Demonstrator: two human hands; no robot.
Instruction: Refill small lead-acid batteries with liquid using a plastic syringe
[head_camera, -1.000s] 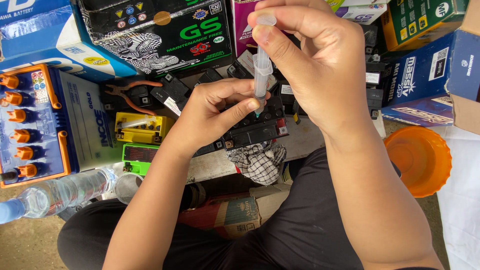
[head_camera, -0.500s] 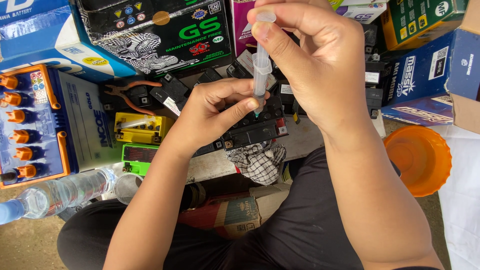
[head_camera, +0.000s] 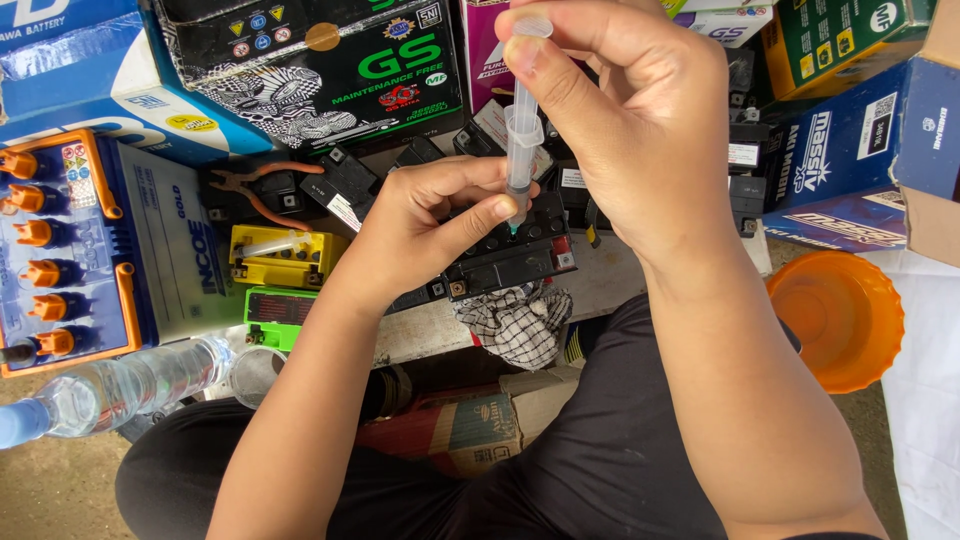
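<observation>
A clear plastic syringe (head_camera: 521, 130) is held upright over a small black battery (head_camera: 512, 255), its tip pointed down at the battery's top. The plunger end is pinched by the right hand (head_camera: 630, 130), the thumb being pressed on the plunger head; that grip is closed around the syringe. The lower barrel is steadied by the left hand (head_camera: 425, 225), whose thumb and fingers are pressed together on it near the tip. The battery is rested on a pale surface (head_camera: 610, 285) with a checked cloth (head_camera: 520, 322) just below it. A yellow battery (head_camera: 285, 258) and a large blue battery with orange caps (head_camera: 85, 250) are seen to the left, an orange bowl (head_camera: 838, 318) to the right
</observation>
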